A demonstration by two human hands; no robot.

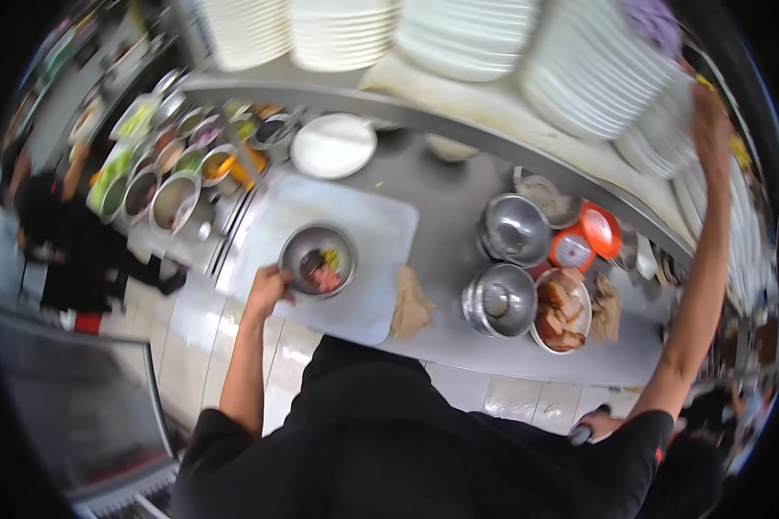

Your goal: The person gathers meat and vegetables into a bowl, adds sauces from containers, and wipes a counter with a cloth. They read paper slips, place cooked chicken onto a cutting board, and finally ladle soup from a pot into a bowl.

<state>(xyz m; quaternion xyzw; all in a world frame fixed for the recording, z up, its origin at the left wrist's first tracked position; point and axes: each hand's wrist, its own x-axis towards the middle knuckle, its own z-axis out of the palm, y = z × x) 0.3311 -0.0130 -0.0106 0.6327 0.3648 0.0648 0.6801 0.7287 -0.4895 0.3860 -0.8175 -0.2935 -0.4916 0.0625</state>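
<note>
My left hand (270,291) has its fingers closed on the rim of a steel mixing bowl (297,246) that rests on a pale cutting board (376,216). In the bowl lie pink pieces (325,278), something yellow-green and something dark. Far to the right, my right arm is stretched up to the shelf. My right hand (710,117) is there beside the stacked white plates (593,73), just below a purple cloth (653,26). Its fingers are blurred, so a hold on anything cannot be made out.
Steel bowls (516,227), orange-red lids (599,229) and a white bowl of browned meat (560,294) stand right of the board. Crumpled brown paper (413,303) touches its edge. Ingredient containers (175,203) fill the left. Another person's hand (599,426) is at lower right.
</note>
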